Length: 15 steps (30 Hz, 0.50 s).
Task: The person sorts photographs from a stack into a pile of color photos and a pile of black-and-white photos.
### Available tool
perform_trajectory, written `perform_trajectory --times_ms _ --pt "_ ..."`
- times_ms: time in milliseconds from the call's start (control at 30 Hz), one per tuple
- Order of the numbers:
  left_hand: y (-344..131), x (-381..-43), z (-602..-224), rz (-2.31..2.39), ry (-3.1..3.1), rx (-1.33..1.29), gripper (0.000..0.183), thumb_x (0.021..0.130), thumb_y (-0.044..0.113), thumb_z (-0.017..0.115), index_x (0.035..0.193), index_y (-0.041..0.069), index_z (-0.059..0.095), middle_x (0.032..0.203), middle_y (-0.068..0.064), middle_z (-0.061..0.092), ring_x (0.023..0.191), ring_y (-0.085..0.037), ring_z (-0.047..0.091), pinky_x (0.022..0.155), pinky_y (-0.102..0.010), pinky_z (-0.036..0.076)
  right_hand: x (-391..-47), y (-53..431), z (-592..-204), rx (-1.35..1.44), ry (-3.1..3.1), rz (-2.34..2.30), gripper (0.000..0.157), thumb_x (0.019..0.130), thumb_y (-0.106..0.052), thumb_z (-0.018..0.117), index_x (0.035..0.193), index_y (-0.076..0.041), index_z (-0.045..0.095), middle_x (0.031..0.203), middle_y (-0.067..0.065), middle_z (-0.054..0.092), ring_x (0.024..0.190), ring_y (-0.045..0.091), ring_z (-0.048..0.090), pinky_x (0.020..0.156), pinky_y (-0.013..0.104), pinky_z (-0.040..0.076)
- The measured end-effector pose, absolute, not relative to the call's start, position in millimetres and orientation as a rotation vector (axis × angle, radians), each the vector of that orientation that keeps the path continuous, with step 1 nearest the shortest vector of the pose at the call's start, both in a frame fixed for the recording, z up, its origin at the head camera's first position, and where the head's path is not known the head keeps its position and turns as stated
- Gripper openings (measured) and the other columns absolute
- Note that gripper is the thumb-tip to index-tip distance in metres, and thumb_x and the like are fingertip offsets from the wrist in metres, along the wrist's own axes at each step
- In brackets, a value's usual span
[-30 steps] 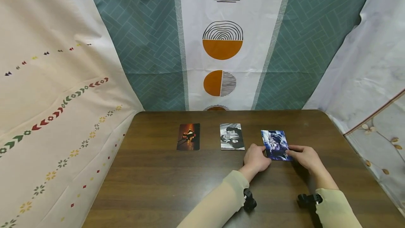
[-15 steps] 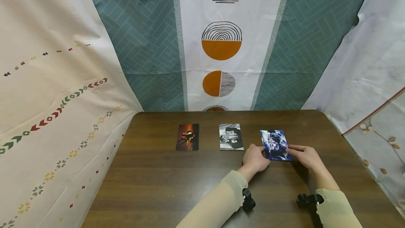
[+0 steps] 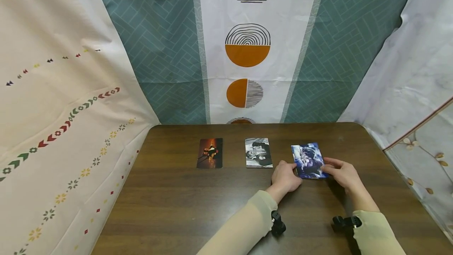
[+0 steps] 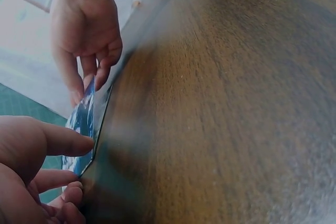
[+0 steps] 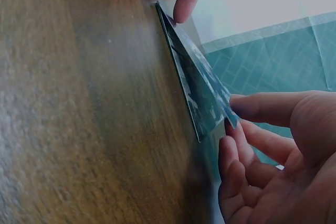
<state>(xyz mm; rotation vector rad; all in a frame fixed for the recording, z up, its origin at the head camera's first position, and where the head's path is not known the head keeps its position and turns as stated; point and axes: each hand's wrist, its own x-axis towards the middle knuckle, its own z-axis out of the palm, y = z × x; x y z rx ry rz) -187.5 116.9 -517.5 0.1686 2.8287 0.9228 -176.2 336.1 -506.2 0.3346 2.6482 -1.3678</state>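
Observation:
A blue-and-white picture card (image 3: 307, 159) lies at the table's right side in the head view. My right hand (image 3: 341, 173) pinches its right edge between thumb and fingers and holds that edge raised. The right wrist view shows a gap between this lifted card (image 5: 202, 66) and a dark sheet (image 5: 181, 80) beneath it; the two meet near my left hand. Whether they are one folded piece or separate cards I cannot tell. My left hand (image 3: 286, 177) holds the lower left edge, its thumb (image 4: 73, 141) on top and its fingers curled by the corner.
Left of my hands lies a black-and-white picture card (image 3: 259, 153). Farther left is a dark orange-and-black picture card (image 3: 210, 153). Both rest flat on the brown wooden table (image 3: 170, 207). A patterned curtain (image 3: 247, 50) hangs behind the table's far edge.
The right edge of the blue card has risen and shifted slightly away from me as my right fingers lift it. My left hand stays in place.

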Motion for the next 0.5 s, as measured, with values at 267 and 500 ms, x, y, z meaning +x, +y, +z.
perform_trajectory --times_ms 267,500 --pt "116.3 -186.8 -518.2 0.922 2.834 0.168 0.063 0.082 0.033 0.088 0.142 0.025 0.073 0.113 0.0 0.062 0.104 -0.016 0.064 0.082 -0.03 0.053 -175.6 335.7 -509.3 0.278 2.666 -1.356 0.066 0.104 -0.028 0.071 0.154 0.009 0.048 0.141 0.037 0.059 0.131 0.052 0.052 0.106 0.059 0.045" --pt "116.2 -185.6 -517.7 0.973 2.835 0.138 0.061 0.078 0.03 0.089 0.138 0.024 0.075 0.11 0.002 0.063 0.101 -0.015 0.064 0.08 -0.029 0.053 -174.8 335.7 -512.5 0.231 2.728 -1.334 0.063 0.102 -0.028 0.075 0.15 0.007 0.055 0.13 0.028 0.07 0.119 0.036 0.063 0.084 0.024 0.048"
